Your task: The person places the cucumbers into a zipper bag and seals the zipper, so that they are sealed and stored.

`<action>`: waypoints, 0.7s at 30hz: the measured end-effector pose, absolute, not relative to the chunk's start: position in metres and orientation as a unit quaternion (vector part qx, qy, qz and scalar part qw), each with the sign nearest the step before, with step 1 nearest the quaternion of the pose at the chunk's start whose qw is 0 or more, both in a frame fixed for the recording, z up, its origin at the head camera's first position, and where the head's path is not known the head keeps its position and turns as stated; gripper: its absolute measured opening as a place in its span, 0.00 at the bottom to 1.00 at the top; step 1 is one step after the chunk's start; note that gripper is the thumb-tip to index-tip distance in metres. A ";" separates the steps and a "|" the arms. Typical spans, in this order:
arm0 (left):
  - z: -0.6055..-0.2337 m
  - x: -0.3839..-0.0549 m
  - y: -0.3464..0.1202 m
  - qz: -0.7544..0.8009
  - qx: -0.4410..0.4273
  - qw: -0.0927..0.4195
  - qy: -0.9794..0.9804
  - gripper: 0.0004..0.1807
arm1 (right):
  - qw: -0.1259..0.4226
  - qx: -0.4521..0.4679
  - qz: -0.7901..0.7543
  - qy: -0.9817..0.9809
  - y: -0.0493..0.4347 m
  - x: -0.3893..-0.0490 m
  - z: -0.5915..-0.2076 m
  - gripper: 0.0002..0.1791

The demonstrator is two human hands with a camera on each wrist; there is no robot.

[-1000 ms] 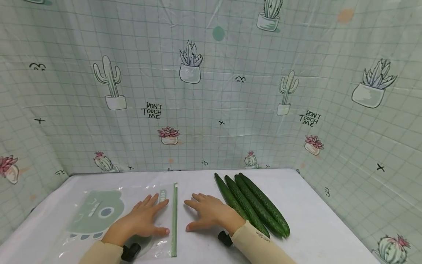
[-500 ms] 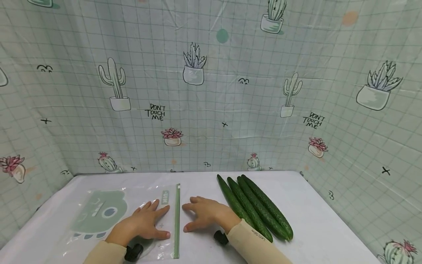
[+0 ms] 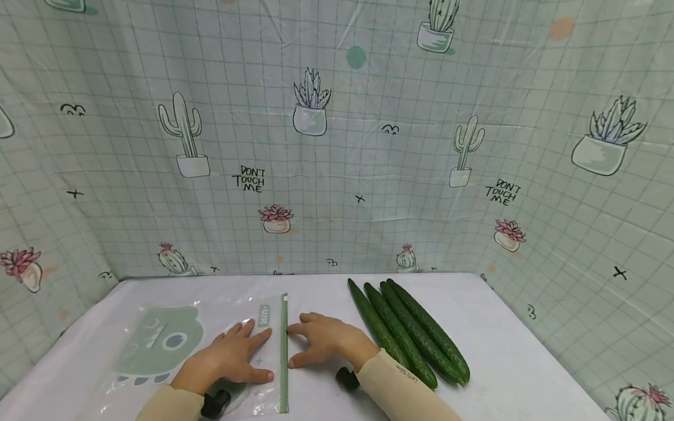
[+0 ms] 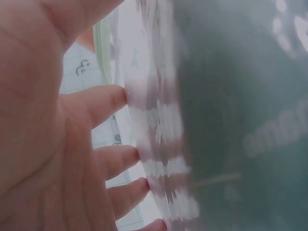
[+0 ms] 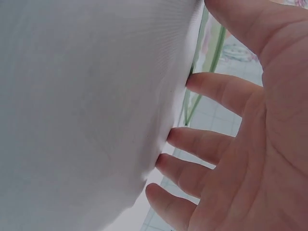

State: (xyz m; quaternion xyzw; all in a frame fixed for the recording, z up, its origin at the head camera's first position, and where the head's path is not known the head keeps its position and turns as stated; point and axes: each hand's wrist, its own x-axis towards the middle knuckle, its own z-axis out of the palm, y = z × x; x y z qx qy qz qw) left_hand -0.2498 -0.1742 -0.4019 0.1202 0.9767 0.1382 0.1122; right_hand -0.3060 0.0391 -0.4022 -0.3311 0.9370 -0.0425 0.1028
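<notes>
A clear zip bag (image 3: 160, 336) with a printed green cartoon creature lies flat on the left of the table. Its green zip strip (image 3: 284, 345) runs along the bag's right edge. My left hand (image 3: 229, 355) rests on the bag, fingers spread, and its fingertips press the plastic film (image 4: 159, 120) in the left wrist view. Just right of the strip is my right hand (image 3: 330, 340), its fingers spread and fingertips on the white cloth. In the right wrist view, the index fingertip (image 5: 195, 81) meets the green edge. Neither hand grips anything.
Several long green cucumbers (image 3: 416, 339) lie side by side on the white table (image 3: 505, 351), right of the right hand. A cactus-print curtain (image 3: 347, 164) hangs behind the table and along its sides. A small black wrist device (image 3: 215, 403) sits at each sleeve.
My right hand has slid left until its fingertips are at the zip strip. My left hand stays spread on the bag. The head view has shifted slightly.
</notes>
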 end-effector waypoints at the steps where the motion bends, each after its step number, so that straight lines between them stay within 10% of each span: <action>1: -0.402 -0.250 -0.174 0.137 0.120 0.112 0.977 0.52 | 0.100 -0.331 -0.041 0.937 0.039 -0.306 -0.402 0.39; 21: -0.400 -0.249 -0.175 0.143 0.112 0.121 0.976 0.52 | 0.077 -0.309 -0.009 0.948 0.027 -0.303 -0.402 0.37</action>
